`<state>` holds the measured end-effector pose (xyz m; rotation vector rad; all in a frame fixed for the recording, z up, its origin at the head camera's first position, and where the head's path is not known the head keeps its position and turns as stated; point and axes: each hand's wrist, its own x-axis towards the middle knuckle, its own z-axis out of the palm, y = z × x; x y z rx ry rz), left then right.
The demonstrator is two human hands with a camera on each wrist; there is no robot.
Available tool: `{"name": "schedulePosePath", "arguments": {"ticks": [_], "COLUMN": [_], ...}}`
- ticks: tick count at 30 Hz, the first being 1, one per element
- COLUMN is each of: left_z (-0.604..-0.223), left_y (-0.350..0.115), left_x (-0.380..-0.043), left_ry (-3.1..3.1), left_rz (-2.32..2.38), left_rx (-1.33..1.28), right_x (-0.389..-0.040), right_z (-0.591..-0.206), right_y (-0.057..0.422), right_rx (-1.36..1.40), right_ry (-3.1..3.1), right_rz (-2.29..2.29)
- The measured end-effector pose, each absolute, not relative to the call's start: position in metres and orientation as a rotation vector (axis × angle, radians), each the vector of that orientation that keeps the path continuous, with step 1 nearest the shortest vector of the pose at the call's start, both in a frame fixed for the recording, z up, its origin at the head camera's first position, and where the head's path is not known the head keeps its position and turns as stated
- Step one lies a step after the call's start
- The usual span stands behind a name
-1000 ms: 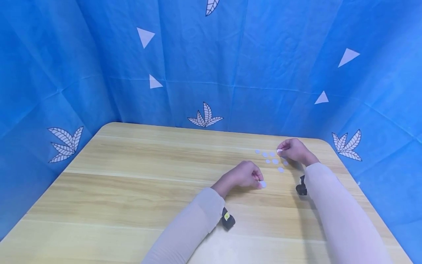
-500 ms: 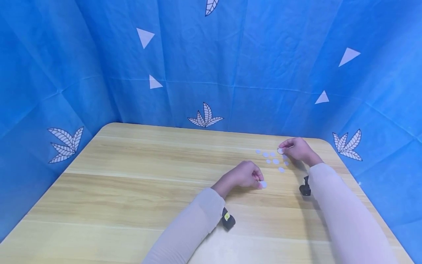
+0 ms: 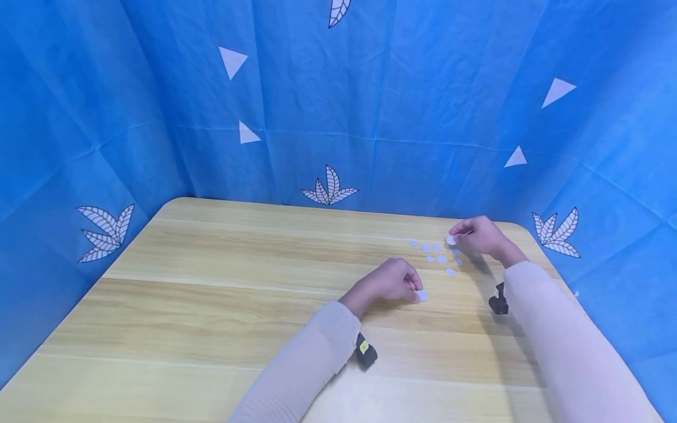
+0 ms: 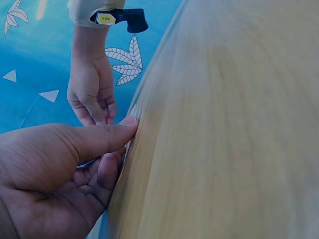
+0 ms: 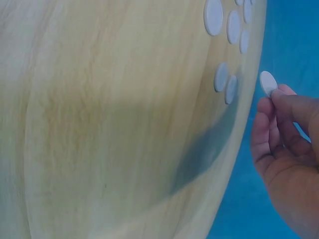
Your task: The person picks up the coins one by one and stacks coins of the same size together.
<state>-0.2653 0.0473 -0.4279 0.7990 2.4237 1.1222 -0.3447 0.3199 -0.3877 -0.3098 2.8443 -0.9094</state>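
My left hand [image 3: 392, 278] rests low over the table and pinches white discs [image 3: 422, 295] between thumb and fingers. In the left wrist view their edges look like a small stack [image 4: 138, 114] at the thumb tip; how many cannot be told. Farther back on the right, my right hand [image 3: 480, 236] is raised above the wood and pinches a single flat white disc [image 5: 268, 83] by its edge. Several more white discs lie flat on the table just left of and below that hand, among them a larger disc [image 3: 442, 259] and a nearer disc [image 3: 451, 272].
The wood-grain table [image 3: 211, 305] has rounded far corners. Blue curtain [image 3: 423, 88] printed with white leaves and triangles hangs behind it and at both sides. A black wrist camera [image 3: 365, 351] sits under the left sleeve, and another black camera [image 3: 499, 301] under the right.
Holding its disc, my right hand has lifted slightly and drifted right, away from the scattered discs. My left hand and the discs on the table look unmoved.
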Motion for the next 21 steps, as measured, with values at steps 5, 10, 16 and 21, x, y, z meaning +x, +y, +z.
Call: {"name": "schedulePosePath", "arguments": {"ticks": [5, 10, 16, 21], "left_z": [-0.428, -0.429, -0.432, -0.433], "left_y": [0.047, 0.047, 0.047, 0.047], "left_x": [-0.265, -0.265, -0.266, -0.266], "left_ry": [2.429, 2.42, 2.421, 2.428], "left_rz": [1.116, 1.132, 1.13, 1.135], "left_rx": [0.792, 0.781, 0.806, 0.829], "right_x": [-0.341, -0.334, -0.327, -0.32], "right_z": [-0.382, -0.379, -0.381, -0.385], "right_y": [0.319, 0.317, 0.314, 0.312], "right_rx": [-0.358, -0.413, -0.534, -0.578], "right_ry": [2.866, 2.869, 2.872, 2.843], "right_rz": [-0.881, -0.861, -0.828, -0.847]}}
